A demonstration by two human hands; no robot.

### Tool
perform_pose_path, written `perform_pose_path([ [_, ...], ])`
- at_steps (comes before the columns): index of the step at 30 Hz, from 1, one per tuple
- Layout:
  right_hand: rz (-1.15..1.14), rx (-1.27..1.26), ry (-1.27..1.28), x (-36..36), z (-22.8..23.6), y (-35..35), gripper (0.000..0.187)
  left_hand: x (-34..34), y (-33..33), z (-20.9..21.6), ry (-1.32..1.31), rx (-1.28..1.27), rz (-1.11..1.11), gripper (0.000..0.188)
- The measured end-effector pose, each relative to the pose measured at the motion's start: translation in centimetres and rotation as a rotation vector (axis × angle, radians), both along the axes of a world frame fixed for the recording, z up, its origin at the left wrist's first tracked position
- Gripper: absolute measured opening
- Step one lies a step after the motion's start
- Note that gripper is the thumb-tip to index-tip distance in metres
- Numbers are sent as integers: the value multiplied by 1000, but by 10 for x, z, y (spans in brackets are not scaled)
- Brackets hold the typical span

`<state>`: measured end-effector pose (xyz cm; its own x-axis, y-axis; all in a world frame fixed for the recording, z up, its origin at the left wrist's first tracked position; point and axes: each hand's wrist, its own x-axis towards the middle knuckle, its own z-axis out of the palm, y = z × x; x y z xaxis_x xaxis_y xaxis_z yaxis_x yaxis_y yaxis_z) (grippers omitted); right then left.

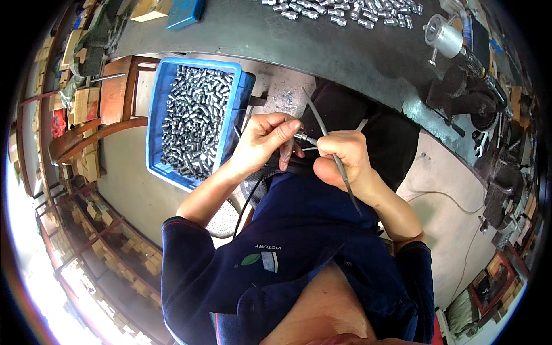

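Observation:
My left hand (266, 140) pinches a small silvery metal fitting (300, 136) between thumb and fingers, above my lap. Close beside it, my right hand (348, 156) is closed around a long slim grey rod (347, 179), tapered like a file, which slants across the fist and sticks out at both ends. A short metal tip (311, 141) runs from the right fist to the fitting; whether it enters the fitting is too small to tell. To the left of my hands stands a blue plastic crate (154, 115), filled with many similar metal fittings (195, 121).
The dark workbench (230, 31) stretches ahead, with a pile of loose fittings (339, 22) at its far edge and a blue block (185, 12). At right are a clamped metal device (444, 35) and a wrench (482, 144). A wooden chair frame (118, 92) stands left of the crate.

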<state>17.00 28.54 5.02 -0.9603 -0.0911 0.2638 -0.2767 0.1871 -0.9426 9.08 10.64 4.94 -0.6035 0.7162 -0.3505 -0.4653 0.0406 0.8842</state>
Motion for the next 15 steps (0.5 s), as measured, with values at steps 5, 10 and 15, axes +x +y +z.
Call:
perform_pose_path([
  [5,-28,-124,-99,6,-17,-3,28,0,0,4,176,-28,-72,17],
  [10,-78,-216,-115,8,-26,0,40,-19,-8,5,225,-91,-87,35],
  [15,-101,-163,-85,8,-27,-1,50,-30,-37,-14,330,-190,51,26],
])
